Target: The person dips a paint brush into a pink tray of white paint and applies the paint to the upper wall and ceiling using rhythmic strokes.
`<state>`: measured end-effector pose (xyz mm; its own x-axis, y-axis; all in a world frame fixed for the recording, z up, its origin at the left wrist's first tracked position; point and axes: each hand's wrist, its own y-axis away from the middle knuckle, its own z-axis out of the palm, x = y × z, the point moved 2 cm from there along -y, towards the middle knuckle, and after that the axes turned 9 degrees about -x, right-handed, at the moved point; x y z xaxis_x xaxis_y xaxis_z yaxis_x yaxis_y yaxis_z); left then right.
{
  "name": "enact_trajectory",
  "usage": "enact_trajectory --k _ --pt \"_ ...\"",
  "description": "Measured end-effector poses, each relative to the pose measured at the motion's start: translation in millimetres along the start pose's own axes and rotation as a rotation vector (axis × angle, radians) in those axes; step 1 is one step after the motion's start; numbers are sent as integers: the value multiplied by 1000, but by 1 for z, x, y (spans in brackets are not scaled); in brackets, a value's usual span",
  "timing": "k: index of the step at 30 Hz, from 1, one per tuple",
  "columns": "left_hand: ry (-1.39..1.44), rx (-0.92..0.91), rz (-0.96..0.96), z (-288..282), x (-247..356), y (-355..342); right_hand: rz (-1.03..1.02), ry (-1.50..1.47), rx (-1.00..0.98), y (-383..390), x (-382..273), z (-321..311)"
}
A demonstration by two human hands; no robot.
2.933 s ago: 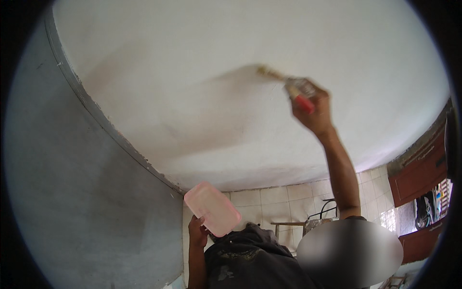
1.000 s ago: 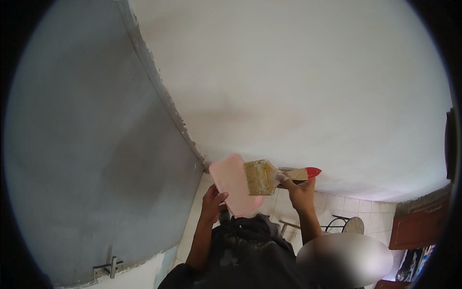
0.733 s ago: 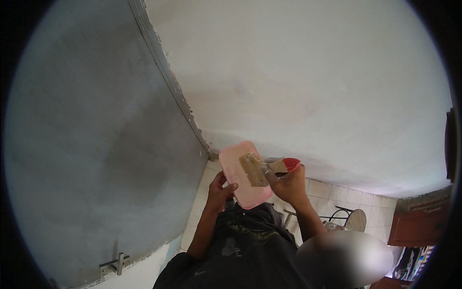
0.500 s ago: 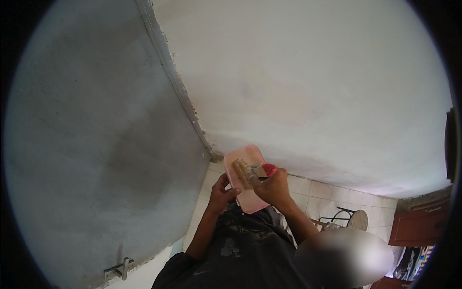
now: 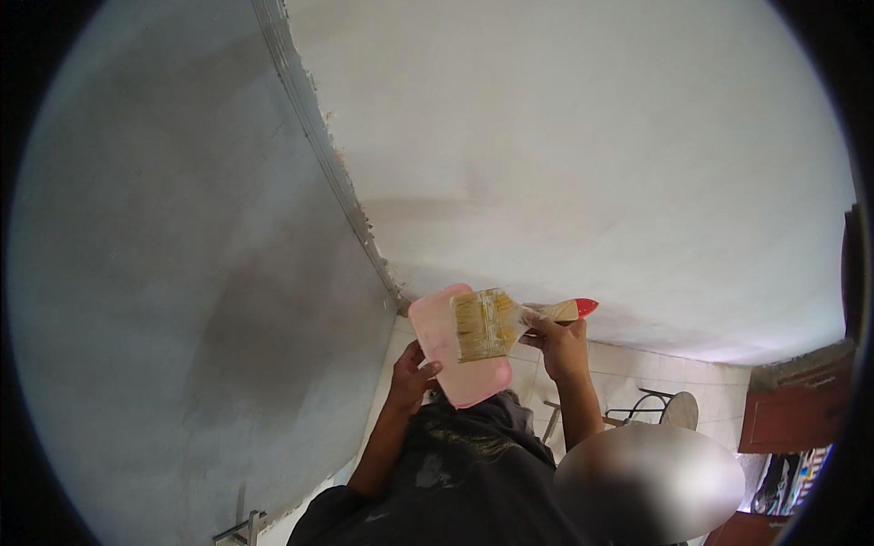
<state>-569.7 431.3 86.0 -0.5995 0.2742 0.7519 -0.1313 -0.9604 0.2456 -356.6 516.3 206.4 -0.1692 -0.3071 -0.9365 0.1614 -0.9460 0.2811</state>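
Observation:
My left hand (image 5: 412,376) grips the left edge of a shallow pink plastic tray (image 5: 435,335), thumb on top and the other fingers partly hidden along its side. In my right hand (image 5: 557,344) is a wide paintbrush (image 5: 499,325), its pale bristles pointing left and its red-tipped wooden handle pointing right. The brush's broad side faces up, and the bristles overlap the tray from above. Whether they touch the tray I cannot tell. Whitish residue covers the brush's neck and my right fingers.
A pale wall (image 5: 583,164) rises ahead, meeting a grey panel (image 5: 200,273) at a rough-edged corner on the left. A metal handle (image 5: 241,528) is at lower left. Right of me stand a round stool (image 5: 679,411) on the tiled floor (image 5: 651,369) and a reddish-brown cabinet (image 5: 792,414).
My right hand has moved right and turned the paintbrush from a steep hold to lying flat across the tray. The tray has shifted slightly left with my left hand.

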Motion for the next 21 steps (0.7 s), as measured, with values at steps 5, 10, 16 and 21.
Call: enact_trajectory --k 5,10,16,21 --pt "100 -22 -21 -16 -5 -5 71 -512 -95 -9 21 -24" --pt "98 40 -39 -2 8 -1 4 -502 -136 -10 3 -13" --pt "67 28 42 14 31 -14 -54 -294 -210 -22 -18 2" --pt "34 20 69 4 32 -11 -103 109 -54 -21 -24 11"
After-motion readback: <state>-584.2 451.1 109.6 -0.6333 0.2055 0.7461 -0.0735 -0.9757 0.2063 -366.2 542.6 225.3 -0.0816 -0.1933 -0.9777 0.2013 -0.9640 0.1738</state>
